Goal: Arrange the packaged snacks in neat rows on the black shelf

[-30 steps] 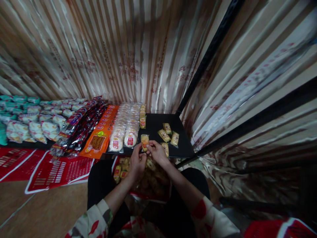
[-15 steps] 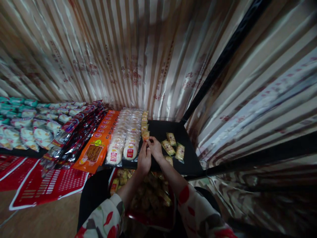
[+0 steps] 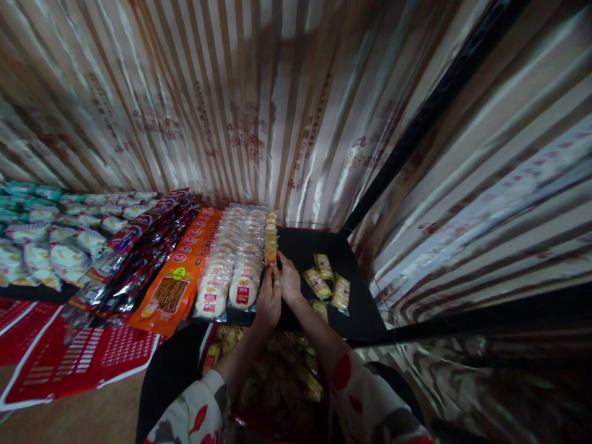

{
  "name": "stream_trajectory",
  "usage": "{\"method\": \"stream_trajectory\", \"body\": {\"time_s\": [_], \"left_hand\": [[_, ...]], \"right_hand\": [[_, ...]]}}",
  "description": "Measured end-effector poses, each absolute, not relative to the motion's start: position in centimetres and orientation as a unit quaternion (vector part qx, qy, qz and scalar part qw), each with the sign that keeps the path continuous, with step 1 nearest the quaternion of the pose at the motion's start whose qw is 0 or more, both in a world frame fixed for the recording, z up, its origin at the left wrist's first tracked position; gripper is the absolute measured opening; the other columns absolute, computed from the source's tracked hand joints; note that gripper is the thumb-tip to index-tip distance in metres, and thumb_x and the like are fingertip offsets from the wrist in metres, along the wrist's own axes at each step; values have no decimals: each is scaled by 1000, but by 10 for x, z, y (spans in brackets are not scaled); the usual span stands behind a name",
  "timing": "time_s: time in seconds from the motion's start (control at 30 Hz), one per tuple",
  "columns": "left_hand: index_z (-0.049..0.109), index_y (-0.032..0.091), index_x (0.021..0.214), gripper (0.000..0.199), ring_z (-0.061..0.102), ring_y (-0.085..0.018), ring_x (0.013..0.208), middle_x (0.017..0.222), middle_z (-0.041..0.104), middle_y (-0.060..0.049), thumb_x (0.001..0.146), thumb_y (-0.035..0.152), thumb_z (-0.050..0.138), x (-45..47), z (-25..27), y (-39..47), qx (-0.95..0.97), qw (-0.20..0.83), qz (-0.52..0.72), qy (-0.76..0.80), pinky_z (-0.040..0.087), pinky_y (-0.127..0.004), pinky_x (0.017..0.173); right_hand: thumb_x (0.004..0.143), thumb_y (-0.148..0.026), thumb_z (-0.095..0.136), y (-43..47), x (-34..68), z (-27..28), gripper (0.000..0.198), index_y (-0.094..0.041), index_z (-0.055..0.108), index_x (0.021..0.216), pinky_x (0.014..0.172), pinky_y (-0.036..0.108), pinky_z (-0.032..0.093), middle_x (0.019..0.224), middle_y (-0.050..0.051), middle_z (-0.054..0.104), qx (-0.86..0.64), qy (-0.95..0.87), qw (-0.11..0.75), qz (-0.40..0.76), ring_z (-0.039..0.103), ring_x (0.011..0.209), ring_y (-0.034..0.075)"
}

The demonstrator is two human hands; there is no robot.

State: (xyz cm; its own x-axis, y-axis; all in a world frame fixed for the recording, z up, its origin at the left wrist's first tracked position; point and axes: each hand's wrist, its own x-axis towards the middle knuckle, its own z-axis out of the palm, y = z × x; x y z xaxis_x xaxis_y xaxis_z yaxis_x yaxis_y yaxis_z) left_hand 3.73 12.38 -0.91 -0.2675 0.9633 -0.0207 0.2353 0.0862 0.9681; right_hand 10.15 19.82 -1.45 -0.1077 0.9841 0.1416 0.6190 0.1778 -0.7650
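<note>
While both hands met near the middle of the frame, the front yellow packet (image 3: 271,254) lay at the near end of a short column of like packets (image 3: 271,223), right beside the round cracker packs (image 3: 243,292). Left hand (image 3: 268,302) and right hand (image 3: 290,280) were drawn narrow and close together, fingertips at that packet's near edge; couldn't tell if they pinched it or only touched it.

Progress, judged from layout: column looked partly built, ending short of the cracker rows' near end. Outside it, right of centre, three loose packets (image 3: 324,274) lay at angles, plus a fourth packet (image 3: 320,309) partly behind the right forearm. Many more packets (image 3: 277,376) were heaped in a red basket (image 3: 250,425), bottom centre; count unclear, too dark. Cracker rows looked neatly set out.

Surface was a black shelf (image 3: 361,317). Left of the crackers: orange bag (image 3: 171,293), shiny dark-red packs (image 3: 148,246), white packs (image 3: 69,262), teal packs (image 3: 28,192) at far left. Red perforated baskets (image 3: 83,364) sat lower left over a brown floor (image 3: 113,410). Pleated, printed curtain (image 3: 222,111) filled the upper frame, black pole (image 3: 425,117) slanting upper right. Dim light.
</note>
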Motion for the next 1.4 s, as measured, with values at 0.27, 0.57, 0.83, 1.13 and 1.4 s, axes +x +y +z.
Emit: {"method": "stream_trajectory", "body": {"time_s": [0.27,0.57,0.83,1.13,1.4], "left_hand": [[26,16,140,52,22,-16,136,148,25,-7,92,34,29,38,-23,128,453,402,493,624,17,-35,114],[29,15,139,50,22,-15,136,147,27,-8,92,33,29,39,-14,129,448,401,492,630,16,-35,114],[42,17,130,44,41,-19,126,137,45,-9,89,33,38,47,2,99,439,383,503,638,31,-37,108],[53,17,113,32,56,-17,106,115,60,-8,88,26,35,41,9,3,456,387,518,611,43,-34,95],[60,14,101,28,46,-24,119,123,53,-13,78,12,44,-24,-55,-55,479,262,267,794,34,-40,103]], "right_hand": [[83,-28,43,205,95,-24,47,-17,48,128,91,35,45,123,13,54,-559,-698,345,287,56,103,21],[81,-25,44,198,96,-15,47,-16,49,126,84,36,49,118,13,56,-567,-678,344,316,61,84,19],[82,-26,41,166,108,-6,43,-16,52,122,82,34,49,119,12,54,-572,-682,359,282,59,85,18],[82,-27,44,90,109,2,33,-17,58,110,75,30,50,107,9,61,-529,-683,380,331,61,79,16],[81,-18,47,14,80,-43,23,-19,66,93,81,31,46,93,8,69,-443,-786,183,391,62,88,20]]}}
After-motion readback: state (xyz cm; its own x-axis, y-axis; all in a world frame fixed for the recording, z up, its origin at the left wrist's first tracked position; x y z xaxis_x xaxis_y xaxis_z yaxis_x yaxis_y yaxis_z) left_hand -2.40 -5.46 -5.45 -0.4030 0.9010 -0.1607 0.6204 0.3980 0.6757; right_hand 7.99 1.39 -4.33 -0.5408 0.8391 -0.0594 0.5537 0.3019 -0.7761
